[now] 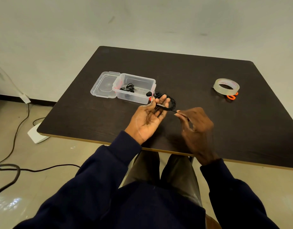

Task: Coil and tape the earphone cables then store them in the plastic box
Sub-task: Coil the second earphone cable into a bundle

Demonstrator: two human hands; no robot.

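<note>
left hand [150,116] palm-up, fingers serving as a spool, cable [172,103] looped round them. right hand [196,124] pinches the free end to feed turns. box [137,97] sits just beyond the left fingertips, open, earphones [128,88] inside. tape [226,85] and scissors [232,97] well right, untouched, probably next.

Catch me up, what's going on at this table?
A person is coiling a black earphone cable: the left hand holds the loops, the right hand pinches the free end. The plastic box stands open, another coiled set inside, its lid beside it. Tape roll and scissors lie off to the right.
</note>
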